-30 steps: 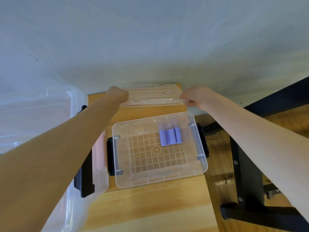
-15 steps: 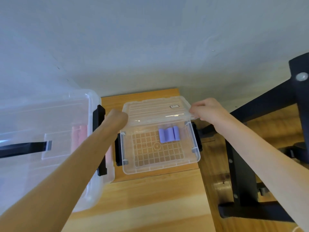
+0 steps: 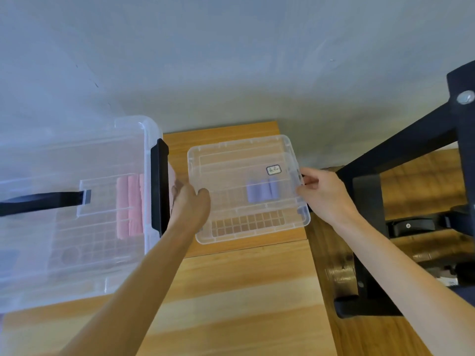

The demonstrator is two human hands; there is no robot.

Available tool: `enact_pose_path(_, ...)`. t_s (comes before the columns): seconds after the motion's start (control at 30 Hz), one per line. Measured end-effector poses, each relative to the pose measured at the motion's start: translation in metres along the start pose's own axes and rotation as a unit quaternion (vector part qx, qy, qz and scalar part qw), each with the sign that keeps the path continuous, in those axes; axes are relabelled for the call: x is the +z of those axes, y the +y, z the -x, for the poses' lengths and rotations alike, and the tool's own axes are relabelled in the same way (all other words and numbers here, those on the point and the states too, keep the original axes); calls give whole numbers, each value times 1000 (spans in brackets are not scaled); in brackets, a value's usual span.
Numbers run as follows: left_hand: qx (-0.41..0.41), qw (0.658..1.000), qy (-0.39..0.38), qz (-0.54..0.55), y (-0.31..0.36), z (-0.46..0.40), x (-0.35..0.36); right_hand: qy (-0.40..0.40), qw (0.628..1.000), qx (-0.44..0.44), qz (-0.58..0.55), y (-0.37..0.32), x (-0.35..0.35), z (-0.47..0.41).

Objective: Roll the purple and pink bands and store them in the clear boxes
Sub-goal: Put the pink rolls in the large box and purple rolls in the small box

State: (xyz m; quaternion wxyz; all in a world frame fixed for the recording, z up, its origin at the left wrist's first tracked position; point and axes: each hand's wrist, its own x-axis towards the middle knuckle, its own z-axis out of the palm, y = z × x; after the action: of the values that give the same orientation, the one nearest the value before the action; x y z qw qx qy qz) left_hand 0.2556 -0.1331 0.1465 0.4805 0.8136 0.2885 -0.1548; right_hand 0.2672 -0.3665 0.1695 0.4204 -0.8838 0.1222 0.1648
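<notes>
A small clear box (image 3: 257, 233) stands on the wooden table with three rolled purple bands (image 3: 262, 190) inside. Its clear lid (image 3: 231, 163) hovers over the box and covers most of it; the front strip of the box still shows. My left hand (image 3: 190, 204) grips the lid's left edge and my right hand (image 3: 323, 196) grips its right edge. To the left a large clear box (image 3: 77, 265) with its lid on holds rolled pink bands (image 3: 129, 205), seen through the plastic.
The large box has a black handle strap (image 3: 38, 201) and a black side latch (image 3: 159, 186). A black metal frame (image 3: 367, 227) stands to the right past the table's edge. A grey wall runs behind. Bare wooden tabletop (image 3: 231, 304) lies in front.
Both hands have carried the lid from behind the small box forward and down over it. The camera view has shifted, bringing more of the large box into sight.
</notes>
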Motion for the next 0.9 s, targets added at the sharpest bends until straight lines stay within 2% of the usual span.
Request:
enact_pose_path(0.43,33,998,16,52,-17,53,9,43,999,-11,5,35,16,26)
enact_pose_path(0.73,67,997,17,26,-44,55,17,57,998,0,-37,50,26,42)
enact_pose_path(0.9,28,996,67,54,-48,49,21,88,994,36,-52,56,31,41)
